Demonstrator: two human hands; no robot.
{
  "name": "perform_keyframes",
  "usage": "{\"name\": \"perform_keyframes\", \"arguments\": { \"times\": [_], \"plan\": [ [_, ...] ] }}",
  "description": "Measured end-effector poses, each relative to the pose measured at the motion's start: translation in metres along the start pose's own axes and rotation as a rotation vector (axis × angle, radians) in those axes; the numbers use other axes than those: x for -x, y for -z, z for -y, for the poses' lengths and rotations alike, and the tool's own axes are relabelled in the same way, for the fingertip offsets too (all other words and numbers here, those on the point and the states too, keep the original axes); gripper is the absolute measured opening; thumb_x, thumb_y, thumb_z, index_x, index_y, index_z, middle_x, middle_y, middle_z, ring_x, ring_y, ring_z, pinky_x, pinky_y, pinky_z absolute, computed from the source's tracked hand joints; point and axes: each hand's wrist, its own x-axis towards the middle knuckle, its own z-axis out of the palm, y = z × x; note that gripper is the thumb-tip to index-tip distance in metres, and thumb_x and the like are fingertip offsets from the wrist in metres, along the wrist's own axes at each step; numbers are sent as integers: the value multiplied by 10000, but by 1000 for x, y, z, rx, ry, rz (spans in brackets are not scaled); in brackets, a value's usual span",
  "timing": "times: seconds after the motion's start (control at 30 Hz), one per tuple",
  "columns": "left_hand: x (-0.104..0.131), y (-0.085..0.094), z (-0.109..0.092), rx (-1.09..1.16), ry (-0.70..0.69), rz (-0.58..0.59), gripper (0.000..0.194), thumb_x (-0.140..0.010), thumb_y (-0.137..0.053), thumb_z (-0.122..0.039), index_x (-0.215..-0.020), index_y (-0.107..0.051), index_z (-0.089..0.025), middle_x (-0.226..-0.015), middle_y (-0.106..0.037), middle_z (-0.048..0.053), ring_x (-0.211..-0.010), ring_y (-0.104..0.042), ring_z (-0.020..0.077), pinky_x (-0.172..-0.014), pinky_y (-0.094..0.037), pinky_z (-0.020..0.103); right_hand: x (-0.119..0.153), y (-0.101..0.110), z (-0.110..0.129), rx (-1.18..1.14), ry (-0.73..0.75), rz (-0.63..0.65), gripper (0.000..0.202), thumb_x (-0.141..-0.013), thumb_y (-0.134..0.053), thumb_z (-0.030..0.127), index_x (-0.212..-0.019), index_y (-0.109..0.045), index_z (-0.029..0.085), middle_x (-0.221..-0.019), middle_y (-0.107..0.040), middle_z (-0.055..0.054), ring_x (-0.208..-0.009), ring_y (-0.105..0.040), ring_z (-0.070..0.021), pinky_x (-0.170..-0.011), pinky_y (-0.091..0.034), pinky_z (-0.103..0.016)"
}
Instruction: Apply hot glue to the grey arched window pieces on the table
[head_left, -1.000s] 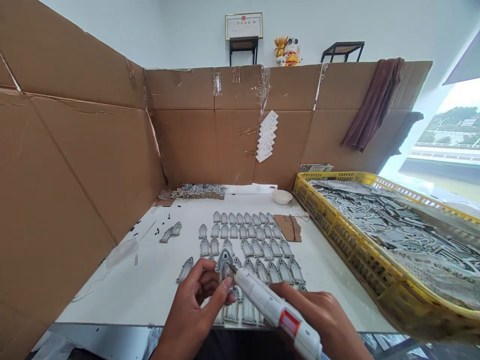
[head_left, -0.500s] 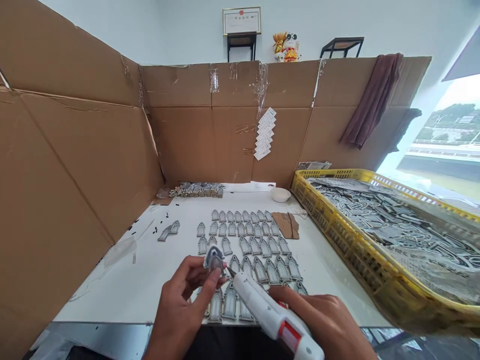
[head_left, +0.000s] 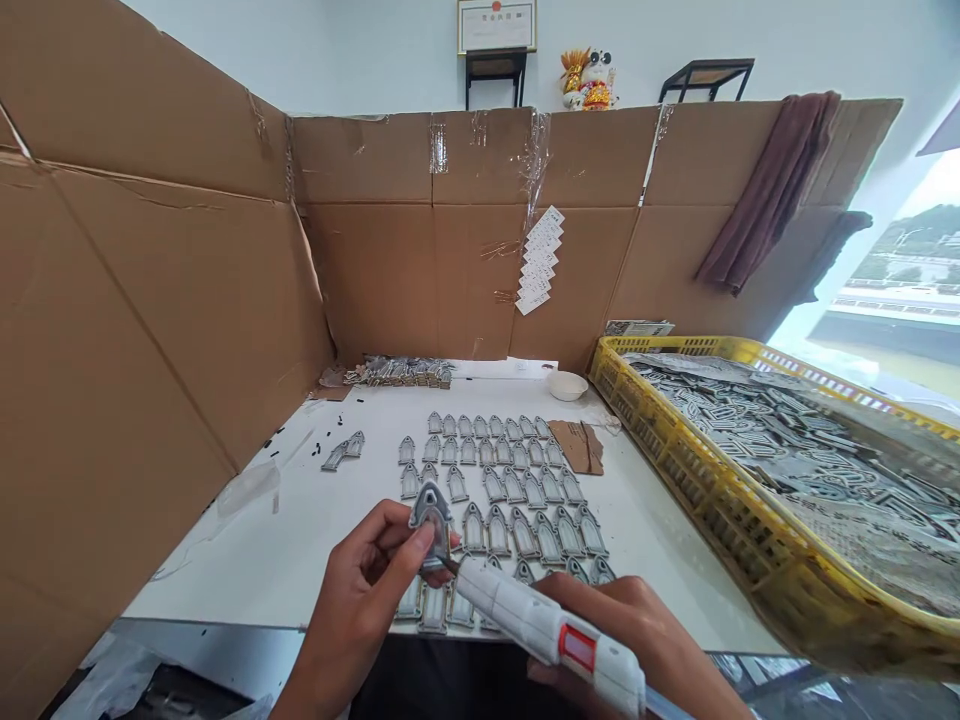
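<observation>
My left hand (head_left: 367, 590) pinches a small arch-shaped grey metal frame (head_left: 430, 515) upright between thumb and fingers. Wrapped around a white glue gun (head_left: 517, 612) with a red-edged window is my right hand (head_left: 630, 630). The dark nozzle meets or nearly meets the lower right edge of the held frame; exact contact is hard to make out. A translucent stick shows at the gun's rear. Beneath both hands, rows of similar arch-shaped frames (head_left: 547, 540) lie on the white table (head_left: 300, 560), some hidden by the gun and hands.
A yellow basket (head_left: 675, 510) full of metal pieces stands on the right. Piled pieces (head_left: 405, 372) and a white bowl (head_left: 567, 385) are at the back. Two frames (head_left: 343, 452) and black bits lie left. Cardboard walls (head_left: 375, 270) enclose the table; a cardboard scrap (head_left: 577, 446) lies near the basket.
The glue gun's nozzle has shifted lower along the held frame's right side. The frame is turned more upright. The whole view has tilted slightly.
</observation>
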Motion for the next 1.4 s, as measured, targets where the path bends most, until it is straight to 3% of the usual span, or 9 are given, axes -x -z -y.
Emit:
{"name": "perform_keyframes", "arguments": {
  "times": [0.27,0.43,0.6,0.77,0.9,1.0,1.2,1.4],
  "plan": [
    [0,-1,-2,-50,0,-9,396,-955,-824,-572,-874,-635,-234,-907,-829,47,-806,-757,234,-749,-623,318,0,-4,-1,41,-4,19,276,-1088,-736,544,-991,-702,288,-752,-769,29,-641,-710,-194,-607,-478,-284],
    [-3,3,2,-45,-1,3,379,-973,-823,-565,-882,-667,-232,-929,-839,46,-782,-738,215,-773,-631,320,2,-7,-3,124,26,7,207,-1068,-701,376,-930,-585,275,-749,-727,23,-634,-694,-187,-602,-428,-289],
    [-9,11,13,-85,-36,51,381,-992,-812,-576,-903,-684,-229,-925,-841,50,-784,-740,208,-766,-647,300,2,-10,-8,116,14,80,218,-1020,-667,278,-905,-483,272,-703,-619,55,-545,-526,-136,-560,-313,-296],
    [-10,9,13,-102,-28,40,383,-987,-802,-582,-899,-681,-230,-959,-849,60,-796,-741,217,-770,-660,314,-1,-16,-17,34,23,115,53,-1009,-642,295,-999,-608,256,-693,-595,55,-524,-440,-130,-539,-229,-311],
    [-11,7,13,-106,-24,36,400,-987,-798,-597,-898,-656,-235,-959,-843,63,-803,-737,218,-779,-667,318,-1,-13,-13,89,7,118,135,-1008,-596,253,-1090,-702,264,-673,-633,50,-505,-483,-140,-539,-223,-306],
    [-13,8,16,-128,-39,44,425,-985,-792,-627,-910,-647,-234,-956,-836,67,-809,-754,231,-774,-678,327,-2,-8,-6,160,-14,131,187,-938,-603,179,-1067,-706,267,-659,-652,53,-502,-530,-148,-552,-253,-300],
    [-12,7,20,-248,-70,11,399,-991,-795,-621,-922,-707,-238,-892,-798,32,-890,-778,231,-799,-679,275,1,-11,0,205,-32,161,138,-933,-622,172,-998,-668,284,-793,-758,35,-636,-724,-187,-586,-253,-323],
    [-17,5,23,-308,-41,22,420,-985,-774,-657,-984,-757,-237,-947,-820,44,-840,-802,232,-779,-690,297,3,-20,0,368,-90,156,429,-791,-629,106,-1151,-740,310,-891,-830,23,-697,-805,-251,-583,-210,-348]
  ]
}}
